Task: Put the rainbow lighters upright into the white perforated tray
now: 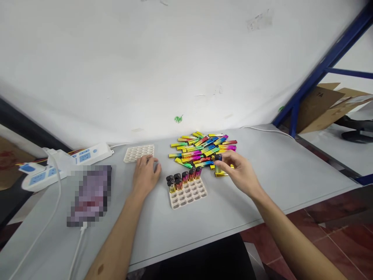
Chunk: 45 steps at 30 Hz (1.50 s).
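Note:
In front of me stands a cream moulded tray with rows of oval holes. Several small upright tubes fill its back rows; they have black tops and shiny bodies shading from yellow to pink. Between the thumb and fingers of my right hand is another black-topped tube, held upright at the near right edge of a pile of flat, shiny multicoloured pieces. My left hand rests with its fingers loosely apart at the near edge of a second cream tray, covering part of it.
White power strips and cables lie on the left of the grey table, near a blurred-out phone-like device with a plugged-in cable. A white wall rises behind. At the right are a blue metal frame and cardboard boxes.

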Available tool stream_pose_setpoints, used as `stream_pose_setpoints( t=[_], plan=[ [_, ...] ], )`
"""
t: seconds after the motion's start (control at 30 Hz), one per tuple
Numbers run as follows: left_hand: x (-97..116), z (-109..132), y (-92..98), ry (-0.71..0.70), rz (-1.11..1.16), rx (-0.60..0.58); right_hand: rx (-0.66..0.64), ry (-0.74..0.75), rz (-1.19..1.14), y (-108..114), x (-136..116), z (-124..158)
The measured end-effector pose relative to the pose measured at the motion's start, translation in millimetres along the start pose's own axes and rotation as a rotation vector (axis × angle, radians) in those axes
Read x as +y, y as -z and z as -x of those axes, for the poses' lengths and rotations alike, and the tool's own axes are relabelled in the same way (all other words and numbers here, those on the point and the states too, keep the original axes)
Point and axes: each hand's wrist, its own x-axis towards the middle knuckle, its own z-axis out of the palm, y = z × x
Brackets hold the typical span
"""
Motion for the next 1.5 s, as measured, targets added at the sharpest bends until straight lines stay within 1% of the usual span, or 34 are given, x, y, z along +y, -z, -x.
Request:
stream_pose_setpoints(
  t=[0.07, 0.13, 0.2, 0.27, 0.37, 0.47, 0.63, 0.83, 1.03, 1.1, 1.17, 1.23, 1.3, 1.37, 1.4, 1.47, 1.5],
  plan=[
    [1, 0, 0.2, 0.006, 0.003, -0.006, -0.050, 0.001, -0.019, 2, -10, 9],
    [1, 0, 0.9, 0.009, 0.005, -0.012, -0.109, 0.023, -0.007, -3, -18, 18],
    [2, 1, 1.7, 0.008, 0.008, -0.016, -0.166, 0.057, 0.043, -15, -21, 26],
    [2, 2, 2.2, 0.003, 0.012, -0.017, -0.208, 0.084, 0.101, -32, -21, 32],
    [1, 2, 1.9, -0.001, 0.015, -0.017, -0.216, 0.128, 0.215, -56, -17, 37],
    [2, 1, 1.4, -0.002, 0.015, -0.020, -0.189, 0.167, 0.344, -69, -14, 38],
    [2, -1, 1.7, -0.004, 0.004, -0.030, -0.201, 0.183, 0.452, -72, -19, 34],
    [1, 0, 3.4, -0.023, -0.031, -0.036, -0.259, 0.147, 0.474, -73, -22, 32],
    [2, 0, 4.4, -0.041, -0.069, -0.030, -0.241, 0.113, 0.611, -78, -17, 34],
    [3, 0, 4.2, -0.043, -0.081, -0.029, -0.248, 0.122, 0.615, -73, -15, 34],
    [3, -1, 4.0, -0.043, -0.094, -0.028, -0.222, 0.121, 0.604, -60, -10, 32],
    [3, -2, 3.9, -0.044, -0.109, -0.025, -0.153, 0.091, 0.628, -37, -2, 27],
    [4, -2, 4.0, -0.047, -0.128, -0.019, -0.098, 0.039, 0.696, -9, 11, 23],
    [5, -1, 4.2, -0.051, -0.150, -0.013, -0.122, 0.003, 0.765, 20, 28, 19],
    [6, -1, 4.3, -0.052, -0.160, -0.010, -0.161, -0.009, 0.784, 32, 37, 18],
    [7, 0, 4.6, -0.053, -0.182, -0.005, -0.258, 0.013, 0.782, 50, 53, 19],
    [7, 0, 4.6, -0.054, -0.192, -0.003, -0.283, 0.023, 0.774, 56, 60, 20]
  ],
)
